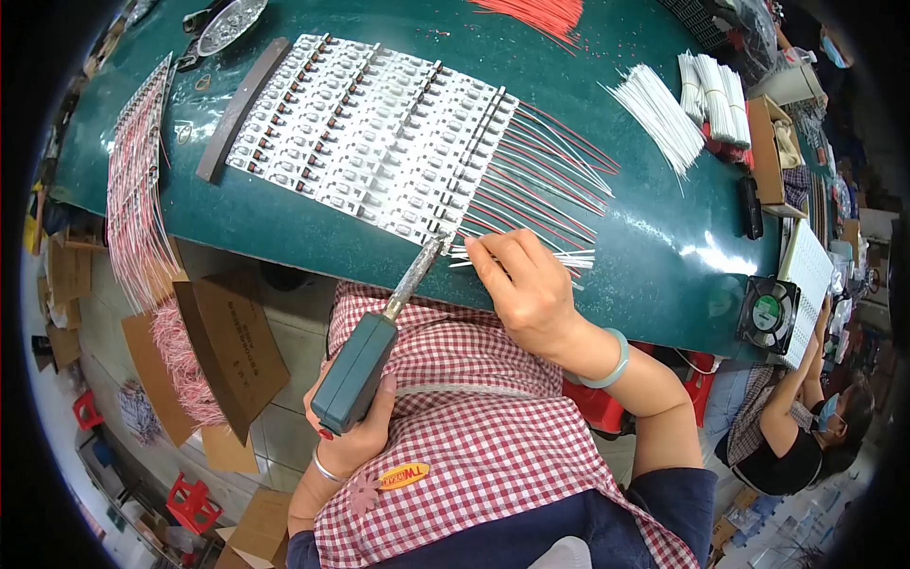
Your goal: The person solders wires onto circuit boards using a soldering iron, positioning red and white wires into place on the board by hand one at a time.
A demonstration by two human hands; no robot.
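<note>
My left hand (353, 427) is wrapped round a dark green soldering gun (358, 365). Its long metal barrel slants up to the near right corner of a white circuit board panel (370, 142), with the tip at or just over that corner. The panel carries rows of small parts, and red and white wires (545, 175) fan out from its right edge. Beside the tip, my right hand (531, 289) has thumb and fingers pinched at the end of a white wire (458, 254). More white wires (576, 258) show beyond its fingers.
A dark bar (242, 109) lies along the panel's left side. Another wired panel (142, 161) overhangs the table's left end. White wire bundles (659, 119), red wires (540, 11) and a small fan (768, 313) lie around. A co-worker (791, 427) sits at right. An open carton (232, 346) holds wired pieces.
</note>
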